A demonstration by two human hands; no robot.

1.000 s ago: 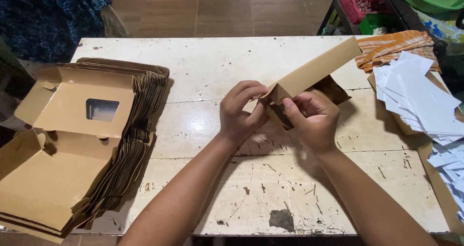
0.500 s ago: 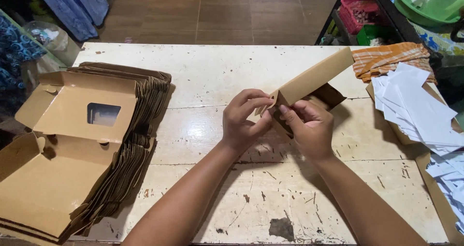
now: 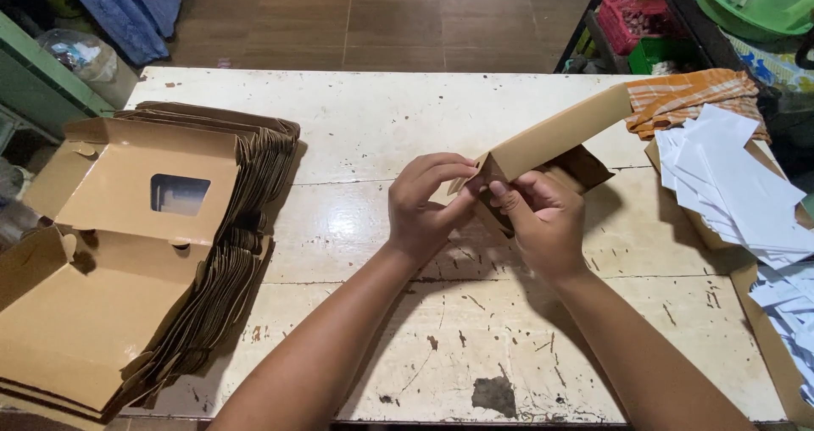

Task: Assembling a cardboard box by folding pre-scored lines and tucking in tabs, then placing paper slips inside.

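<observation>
1. The left hand and the right hand both pinch one near corner of a brown cardboard box, fingers closed on the card; it is held just above the middle of the white table.
2. Done, by my judgement: one long wall stands raised, slanting up to the right; the corner under the fingers looks partly folded.
3. Left: the far end seems unformed; whether any tab is locked I cannot tell, since the fingers hide it.
4. A thick stack of flat box blanks with a window cut-out lies at the left, well apart; much folding appears to remain.
5. White paper sheets and an orange cloth lie at the right.
</observation>
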